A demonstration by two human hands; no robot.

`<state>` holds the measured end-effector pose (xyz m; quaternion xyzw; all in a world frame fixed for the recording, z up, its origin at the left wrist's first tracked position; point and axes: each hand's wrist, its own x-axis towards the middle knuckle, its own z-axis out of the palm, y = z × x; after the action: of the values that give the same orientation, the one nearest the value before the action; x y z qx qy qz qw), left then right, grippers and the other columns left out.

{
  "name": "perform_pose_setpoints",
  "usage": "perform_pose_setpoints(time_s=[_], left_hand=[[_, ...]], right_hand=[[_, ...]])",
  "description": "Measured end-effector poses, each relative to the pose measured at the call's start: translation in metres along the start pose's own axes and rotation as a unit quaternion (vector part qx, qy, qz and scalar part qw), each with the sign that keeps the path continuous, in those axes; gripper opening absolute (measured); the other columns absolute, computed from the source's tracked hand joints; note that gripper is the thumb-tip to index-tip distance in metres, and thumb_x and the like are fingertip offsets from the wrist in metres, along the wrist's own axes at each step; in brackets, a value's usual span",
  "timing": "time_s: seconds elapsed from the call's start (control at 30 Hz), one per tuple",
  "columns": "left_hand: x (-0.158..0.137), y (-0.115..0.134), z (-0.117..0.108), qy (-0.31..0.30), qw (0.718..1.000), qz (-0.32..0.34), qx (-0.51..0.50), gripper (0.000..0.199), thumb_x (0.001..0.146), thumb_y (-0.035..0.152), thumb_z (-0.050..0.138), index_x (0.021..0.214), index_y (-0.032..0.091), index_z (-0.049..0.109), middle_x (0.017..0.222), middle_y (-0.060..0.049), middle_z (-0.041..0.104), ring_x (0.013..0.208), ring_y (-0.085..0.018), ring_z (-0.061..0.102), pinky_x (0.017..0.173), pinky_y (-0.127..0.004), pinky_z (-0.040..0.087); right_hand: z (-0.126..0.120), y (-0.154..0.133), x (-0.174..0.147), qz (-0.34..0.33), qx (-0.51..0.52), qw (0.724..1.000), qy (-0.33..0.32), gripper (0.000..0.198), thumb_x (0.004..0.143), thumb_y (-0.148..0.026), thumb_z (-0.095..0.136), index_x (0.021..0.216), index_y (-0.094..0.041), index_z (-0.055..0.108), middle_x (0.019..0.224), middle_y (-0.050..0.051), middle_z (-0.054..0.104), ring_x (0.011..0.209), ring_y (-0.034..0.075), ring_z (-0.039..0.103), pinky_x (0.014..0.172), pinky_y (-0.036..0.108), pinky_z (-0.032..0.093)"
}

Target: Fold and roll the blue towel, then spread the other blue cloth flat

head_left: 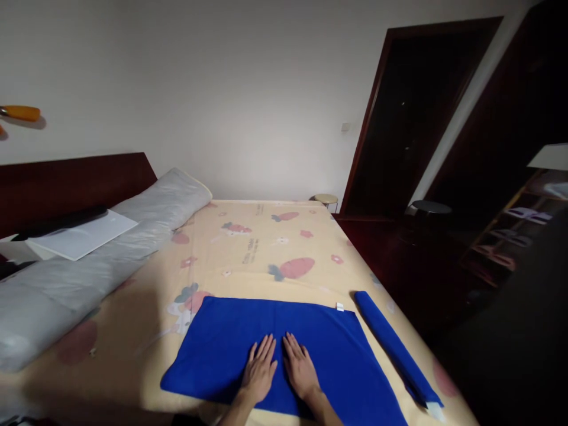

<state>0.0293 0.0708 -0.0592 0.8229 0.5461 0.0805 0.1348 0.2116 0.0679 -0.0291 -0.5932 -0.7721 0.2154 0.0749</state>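
A blue towel [328, 343] is spread out on the bed, with a small white tag [339, 307] at its far edge. My left hand [260, 368] lies flat on the towel near its middle, fingers stretched forward. Close beside it, my right hand [300, 367] also rests palm down on the cloth with its fingers extended. Neither hand grasps anything. To the right of the spread towel lies a long, narrow blue cloth roll [394, 346], with a whitish tag at its near end.
The bed sheet [252, 248] is cream with carrots and flowers. A long grey bolster-like bundle [133, 236] runs along the left, with white sheets [84, 234] on it. Beyond the bed stand a round stool [326, 199], a dark door [408, 118] and a shoe rack [506, 236].
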Motion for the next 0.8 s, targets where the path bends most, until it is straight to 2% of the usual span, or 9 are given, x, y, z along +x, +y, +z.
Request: perform_pose_setpoints(time_s=[0.1,0.23,0.3,0.33,0.43,0.5,0.57,0.7,0.8], left_hand=[[-0.032,-0.066,-0.016,0.032,0.990,-0.108,0.088,0.054,0.097,0.037,0.019,0.150,0.024,0.021,0.157,-0.001,0.020,0.146,-0.018,0.023,0.118,-0.046,0.025],[-0.086,-0.163,-0.035,0.068,0.929,-0.307,0.193,0.058,0.096,0.042,0.020,0.148,0.017,0.027,0.156,-0.004,0.026,0.144,-0.020,0.027,0.116,-0.044,0.027],[-0.104,-0.190,-0.040,0.089,0.918,-0.318,0.220,0.058,0.095,0.040,0.021,0.147,0.017,0.031,0.155,-0.004,0.029,0.143,-0.018,0.030,0.115,-0.041,0.027],[-0.107,-0.194,-0.042,0.097,0.915,-0.319,0.227,0.057,0.095,0.037,0.021,0.146,0.017,0.034,0.154,-0.005,0.031,0.142,-0.018,0.032,0.115,-0.042,0.027],[-0.096,-0.171,-0.048,0.116,0.923,-0.293,0.219,0.054,0.095,0.032,0.020,0.143,0.017,0.040,0.152,-0.007,0.036,0.141,-0.021,0.035,0.116,-0.050,0.022],[-0.073,-0.134,-0.051,0.117,0.949,-0.229,0.181,0.053,0.096,0.034,0.020,0.145,0.019,0.036,0.153,-0.005,0.032,0.143,-0.022,0.031,0.117,-0.050,0.022],[-0.046,-0.089,-0.049,0.099,0.977,-0.151,0.116,0.052,0.098,0.035,0.020,0.147,0.022,0.030,0.154,-0.004,0.031,0.143,-0.020,0.030,0.116,-0.047,0.026],[0.000,-0.010,-0.022,0.057,0.995,-0.074,0.020,0.052,0.097,0.026,0.021,0.148,0.023,0.021,0.156,-0.003,0.023,0.145,-0.019,0.024,0.118,-0.048,0.025],[0.013,0.020,0.001,0.031,0.998,-0.054,-0.021,0.052,0.096,0.023,0.024,0.148,0.024,0.020,0.156,-0.004,0.023,0.145,-0.021,0.024,0.119,-0.050,0.022]], right_hand=[[-0.004,0.061,-0.018,0.019,-0.040,0.998,0.036,0.061,0.095,-0.048,0.022,0.148,-0.018,0.029,0.157,0.004,0.022,0.147,0.021,0.019,0.120,0.047,0.022],[-0.013,0.163,-0.054,0.090,-0.103,0.984,0.111,0.064,0.094,-0.051,0.025,0.146,-0.016,0.032,0.155,0.006,0.027,0.145,0.022,0.024,0.118,0.048,0.027],[-0.014,0.194,-0.067,0.091,-0.119,0.981,0.119,0.066,0.092,-0.053,0.027,0.145,-0.014,0.034,0.153,0.007,0.029,0.144,0.022,0.028,0.117,0.047,0.029],[-0.013,0.200,-0.070,0.095,-0.123,0.980,0.123,0.066,0.092,-0.053,0.028,0.145,-0.014,0.035,0.153,0.007,0.031,0.143,0.023,0.029,0.117,0.047,0.029],[-0.012,0.180,-0.060,0.116,-0.117,0.976,0.145,0.064,0.093,-0.050,0.027,0.144,-0.012,0.037,0.152,0.009,0.031,0.143,0.024,0.028,0.117,0.048,0.029],[-0.011,0.141,-0.042,0.107,-0.094,0.979,0.145,0.062,0.095,-0.047,0.023,0.145,-0.013,0.036,0.154,0.009,0.030,0.145,0.023,0.025,0.117,0.048,0.028],[-0.011,0.092,-0.023,0.078,-0.058,0.989,0.115,0.060,0.096,-0.045,0.018,0.146,-0.015,0.033,0.156,0.007,0.026,0.146,0.021,0.022,0.119,0.047,0.025],[-0.005,0.005,0.005,0.005,0.006,0.999,0.051,0.057,0.096,-0.035,0.016,0.149,-0.017,0.026,0.158,0.004,0.020,0.147,0.018,0.016,0.121,0.044,0.020],[0.004,-0.023,0.013,-0.026,0.030,0.999,0.020,0.057,0.093,-0.028,0.020,0.150,-0.019,0.024,0.158,0.002,0.019,0.147,0.017,0.014,0.121,0.042,0.018]])
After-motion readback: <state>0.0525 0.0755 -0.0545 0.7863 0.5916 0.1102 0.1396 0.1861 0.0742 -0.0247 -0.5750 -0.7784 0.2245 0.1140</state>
